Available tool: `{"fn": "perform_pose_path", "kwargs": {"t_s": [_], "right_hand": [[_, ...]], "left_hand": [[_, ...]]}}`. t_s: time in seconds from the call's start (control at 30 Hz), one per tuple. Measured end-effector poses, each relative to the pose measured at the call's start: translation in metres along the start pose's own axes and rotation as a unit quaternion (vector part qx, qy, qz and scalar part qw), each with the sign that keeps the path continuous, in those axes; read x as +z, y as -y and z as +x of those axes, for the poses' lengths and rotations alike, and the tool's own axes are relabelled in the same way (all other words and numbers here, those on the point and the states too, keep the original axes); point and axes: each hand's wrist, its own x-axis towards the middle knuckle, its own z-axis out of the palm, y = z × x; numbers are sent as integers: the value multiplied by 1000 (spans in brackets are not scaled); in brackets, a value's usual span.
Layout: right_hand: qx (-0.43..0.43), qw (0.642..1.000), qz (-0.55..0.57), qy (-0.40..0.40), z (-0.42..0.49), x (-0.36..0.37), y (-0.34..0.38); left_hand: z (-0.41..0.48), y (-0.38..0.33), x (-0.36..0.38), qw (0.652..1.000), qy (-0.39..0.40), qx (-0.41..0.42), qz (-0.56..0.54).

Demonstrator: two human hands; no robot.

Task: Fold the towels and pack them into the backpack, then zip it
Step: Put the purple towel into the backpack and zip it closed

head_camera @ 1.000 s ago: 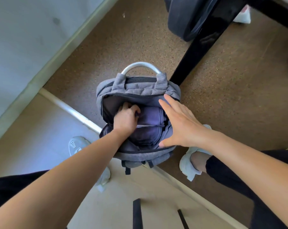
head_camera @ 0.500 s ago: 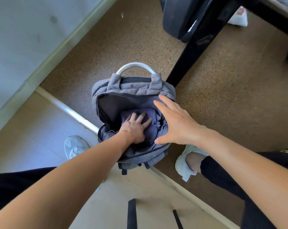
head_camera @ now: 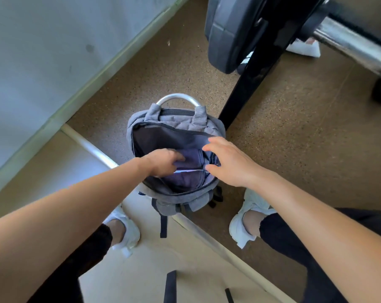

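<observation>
we see left hand [head_camera: 163,159] no longer pressed flat on the towels [head_camera: 190,159], fingers now curled down at them, grip unclear. right hand [head_camera: 230,164] loosely spread at the rim. towels sit inside the backpack [head_camera: 180,121]; zipping likely next.

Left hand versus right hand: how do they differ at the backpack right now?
The left hand reaches down inside the backpack, fingers bent onto the purple towel; the right hand sits at the opening's right edge. The left hand's fingertips are hidden, so a grip is unclear; the right hand's fingers are spread and hold nothing. Both are at the backpack's unzipped opening.
</observation>
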Motion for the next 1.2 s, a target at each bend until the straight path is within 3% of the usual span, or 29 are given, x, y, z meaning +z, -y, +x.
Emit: {"fn": "perform_pose_path", "kwargs": {"t_s": [0.2,0.4,0.57,0.7,0.83,0.87,1.0,1.1,1.2], "right_hand": [[16,999,-1,46,-11,-21,10],[-47,984,-20,169,-31,-23,30],[-107,985,-90,104,-25,0,32],[-89,992,-78,35,-12,2,30],[-45,995,-62,-56,2,1,29],[-34,994,-64,-82,6,1,28],[20,990,-30,-136,22,-4,21],[30,997,28,-71,28,-2,17],[20,1000,17,10,29,7,19]], "left_hand": [[-83,18,-37,998,-61,2,24],[-127,51,-37,985,-117,-72,-104],[-108,62,-12,943,-138,-142,-266],[-83,65,1,858,-175,-215,-433],[-59,67,8,698,-201,-276,-630],[-57,66,9,685,-190,-287,-642],[-55,66,10,686,-115,-292,-657],[-51,69,12,740,-167,-239,-606],[-56,67,7,729,-217,-218,-612]]}}
